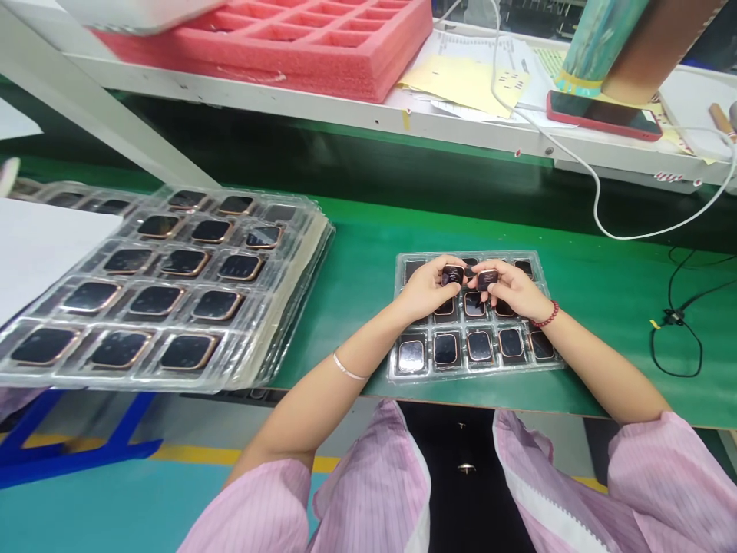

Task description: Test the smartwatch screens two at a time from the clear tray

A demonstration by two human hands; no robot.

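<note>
Between the fingers of my left hand is a smartwatch case with a dark screen and a gold-coloured rim. A second, similar smartwatch case is gripped by my right hand. Faint light marks show on both screens. Both hands are held close together over a clear plastic tray. Rows of more watch cases sit in its pockets, among them one watch case in the near row. My hands and wrists hide part of the tray's middle and far rows.
At left rises a tall stack of clear trays filled with watch cases, partly under a white sheet. A shelf along the back bears red foam, papers, and a phone. A white cable hangs down; a black cable lies right.
</note>
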